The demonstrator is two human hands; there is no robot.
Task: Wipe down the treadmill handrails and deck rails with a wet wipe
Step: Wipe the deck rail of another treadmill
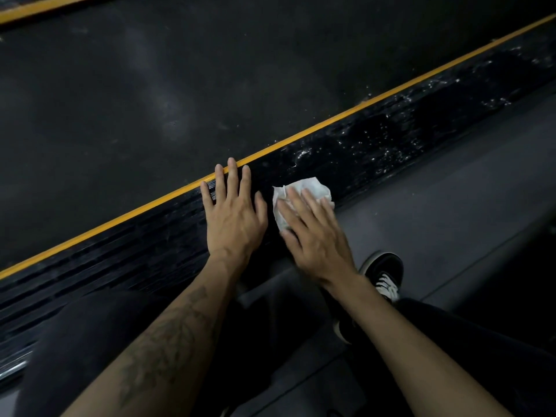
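A black ribbed deck rail [376, 139] runs diagonally from lower left to upper right, edged by a yellow stripe [331, 118]. My right hand [316, 236] presses a crumpled white wet wipe [304, 188] flat onto the rail with straight fingers. Just left of it my left hand [233, 215] rests palm down on the same rail, fingers spread and reaching the yellow stripe. Beyond the wipe toward the upper right, the rail glistens with wet specks.
The dark treadmill belt [150, 85] fills the upper left beyond the yellow stripe. A grey floor [451, 206] lies to the right of the rail. My black shoe with white laces [385, 275] stands on it, and my dark trouser legs fill the bottom corners.
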